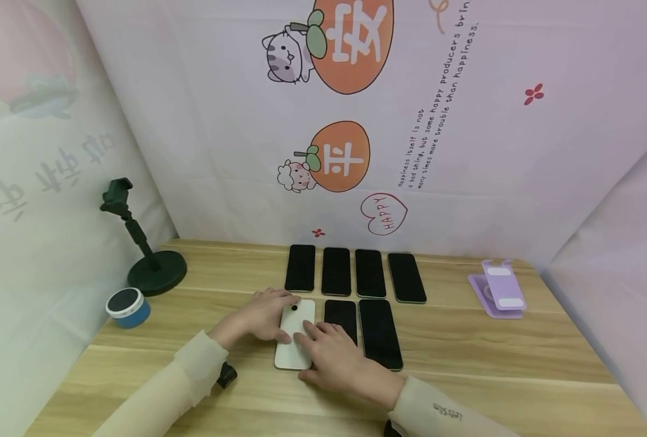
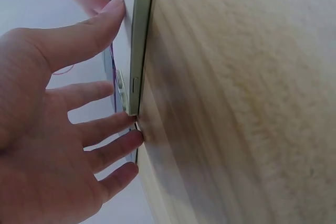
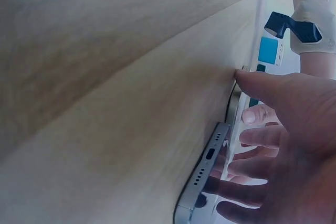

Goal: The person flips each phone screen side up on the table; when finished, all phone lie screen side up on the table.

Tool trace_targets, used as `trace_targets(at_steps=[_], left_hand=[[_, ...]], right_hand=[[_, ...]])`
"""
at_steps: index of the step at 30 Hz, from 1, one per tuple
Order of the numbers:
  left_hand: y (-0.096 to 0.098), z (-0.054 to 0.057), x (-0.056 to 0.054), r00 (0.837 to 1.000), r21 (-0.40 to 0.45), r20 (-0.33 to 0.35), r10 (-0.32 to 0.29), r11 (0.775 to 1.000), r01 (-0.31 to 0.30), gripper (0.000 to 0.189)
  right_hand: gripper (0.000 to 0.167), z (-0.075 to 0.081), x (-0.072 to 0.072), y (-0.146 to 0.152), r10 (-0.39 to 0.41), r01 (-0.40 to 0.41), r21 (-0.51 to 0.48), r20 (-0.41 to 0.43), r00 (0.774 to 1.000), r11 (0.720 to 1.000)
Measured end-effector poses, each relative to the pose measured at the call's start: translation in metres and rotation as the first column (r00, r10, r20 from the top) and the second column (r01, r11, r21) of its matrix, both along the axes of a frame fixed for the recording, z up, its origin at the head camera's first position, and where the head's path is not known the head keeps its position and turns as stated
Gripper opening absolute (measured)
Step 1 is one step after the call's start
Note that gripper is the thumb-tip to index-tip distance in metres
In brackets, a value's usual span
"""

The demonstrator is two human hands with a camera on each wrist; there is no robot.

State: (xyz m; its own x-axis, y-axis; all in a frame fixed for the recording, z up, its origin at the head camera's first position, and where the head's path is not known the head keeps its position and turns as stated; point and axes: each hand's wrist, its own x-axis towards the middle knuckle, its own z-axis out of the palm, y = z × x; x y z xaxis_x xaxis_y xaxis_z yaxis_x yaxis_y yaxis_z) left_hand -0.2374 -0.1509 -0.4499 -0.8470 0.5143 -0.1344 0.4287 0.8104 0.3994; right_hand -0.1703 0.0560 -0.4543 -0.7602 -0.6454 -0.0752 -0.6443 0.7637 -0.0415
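Observation:
A white phone (image 1: 293, 355) lies on the table with its back and camera lens up. My left hand (image 1: 266, 312) is at its upper left, the thumb resting on the back and the fairly straight fingers touching around the top edge. On the lower right side my right hand (image 1: 337, 358) rests with extended fingers on the phone's back and the thumb by its bottom end. Next to it lie a black phone (image 1: 341, 315), partly hidden by the right hand, and a larger black phone (image 1: 380, 334). In the right wrist view, a phone's port end (image 3: 207, 161) shows beside the right fingers.
Behind, several black phones (image 1: 336, 271) lie in a row. A dark green stand (image 1: 156, 273) and a blue and white round container (image 1: 129, 309) are at left. A purple phone holder (image 1: 501, 291) stands at right. Printed cloth (image 1: 220, 121) hangs behind the table (image 1: 493, 370).

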Motion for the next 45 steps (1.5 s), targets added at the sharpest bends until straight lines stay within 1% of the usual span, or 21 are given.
trace_targets(at_steps=[3, 8, 10, 14, 17, 19, 21, 24, 26, 28, 30, 32, 36, 37, 39, 41, 43, 45], left_hand=[[0.001, 0.001, -0.001, 1.0, 0.0, -0.014, 0.013, 1.0, -0.013, 0.084], [0.002, 0.002, -0.002, 1.0, 0.02, -0.024, 0.018, 1.0, -0.017, 0.082], [0.002, 0.001, -0.004, 0.999, 0.043, -0.021, 0.026, 0.999, -0.025, 0.077], [0.007, -0.002, -0.008, 0.997, 0.121, -0.016, 0.073, 0.99, -0.071, 0.059], [0.01, -0.003, -0.011, 0.992, 0.181, 0.002, 0.124, 0.976, -0.122, 0.046], [0.012, -0.004, -0.013, 0.989, 0.209, 0.018, 0.15, 0.966, -0.15, 0.041], [0.014, -0.004, -0.015, 0.985, 0.23, 0.042, 0.166, 0.958, -0.171, 0.038], [0.015, -0.002, -0.017, 0.978, 0.263, 0.1, 0.181, 0.944, -0.201, 0.037], [0.015, -0.002, -0.018, 0.971, 0.284, 0.145, 0.19, 0.932, -0.225, 0.037], [0.015, -0.001, -0.019, 0.96, 0.305, 0.189, 0.208, 0.917, -0.259, 0.036], [0.015, -0.002, -0.019, 0.95, 0.316, 0.21, 0.23, 0.904, -0.288, 0.036], [0.014, -0.002, -0.02, 0.944, 0.331, 0.213, 0.252, 0.891, -0.312, 0.036], [0.012, -0.002, -0.021, 0.918, 0.378, 0.261, 0.297, 0.844, -0.381, 0.041], [0.011, -0.002, -0.021, 0.913, 0.391, 0.276, 0.301, 0.832, -0.392, 0.043], [0.011, -0.002, -0.019, 0.895, 0.413, 0.322, 0.31, 0.804, -0.427, 0.046], [0.01, -0.002, -0.018, 0.882, 0.423, 0.353, 0.312, 0.788, -0.448, 0.049], [0.009, -0.003, -0.017, 0.872, 0.426, 0.379, 0.309, 0.779, -0.46, 0.05], [0.008, -0.003, -0.015, 0.867, 0.42, 0.395, 0.303, 0.78, -0.464, 0.051]], right_hand=[[0.067, -0.002, 0.0, 0.0, 0.0, 0.0, 0.002, -0.003, 1.0, 1.0], [0.065, -0.005, -0.002, -0.001, 0.016, -0.015, 0.01, -0.028, 0.999, 1.0], [0.064, -0.007, -0.003, -0.001, 0.032, -0.031, 0.023, -0.044, 0.999, 0.999], [0.064, -0.009, -0.004, 0.0, 0.062, -0.056, 0.068, -0.081, 0.995, 0.996], [0.064, -0.009, -0.005, -0.001, 0.077, -0.067, 0.099, -0.108, 0.991, 0.993], [0.064, -0.009, -0.005, -0.001, 0.087, -0.073, 0.117, -0.124, 0.988, 0.99], [0.065, -0.009, -0.005, -0.001, 0.096, -0.078, 0.13, -0.134, 0.986, 0.988], [0.067, -0.007, -0.004, -0.002, 0.099, -0.079, 0.142, -0.138, 0.986, 0.987], [0.069, -0.007, -0.004, -0.002, 0.094, -0.075, 0.142, -0.137, 0.986, 0.987], [0.07, -0.007, -0.003, -0.002, 0.09, -0.071, 0.138, -0.138, 0.986, 0.988], [0.07, -0.007, -0.003, -0.001, 0.085, -0.067, 0.131, -0.134, 0.987, 0.989], [0.071, -0.007, -0.003, -0.001, 0.08, -0.064, 0.125, -0.128, 0.989, 0.99], [0.07, -0.007, -0.003, 0.0, 0.069, -0.057, 0.112, -0.11, 0.992, 0.992], [0.071, -0.007, -0.003, 0.0, 0.066, -0.054, 0.11, -0.107, 0.992, 0.992], [0.071, -0.007, -0.003, 0.0, 0.061, -0.05, 0.107, -0.101, 0.993, 0.993], [0.071, -0.006, -0.003, 0.0, 0.058, -0.048, 0.104, -0.101, 0.993, 0.993], [0.071, -0.005, -0.003, 0.0, 0.058, -0.048, 0.101, -0.099, 0.993, 0.994], [0.071, -0.003, -0.002, 0.0, 0.06, -0.05, 0.097, -0.099, 0.993, 0.994]])
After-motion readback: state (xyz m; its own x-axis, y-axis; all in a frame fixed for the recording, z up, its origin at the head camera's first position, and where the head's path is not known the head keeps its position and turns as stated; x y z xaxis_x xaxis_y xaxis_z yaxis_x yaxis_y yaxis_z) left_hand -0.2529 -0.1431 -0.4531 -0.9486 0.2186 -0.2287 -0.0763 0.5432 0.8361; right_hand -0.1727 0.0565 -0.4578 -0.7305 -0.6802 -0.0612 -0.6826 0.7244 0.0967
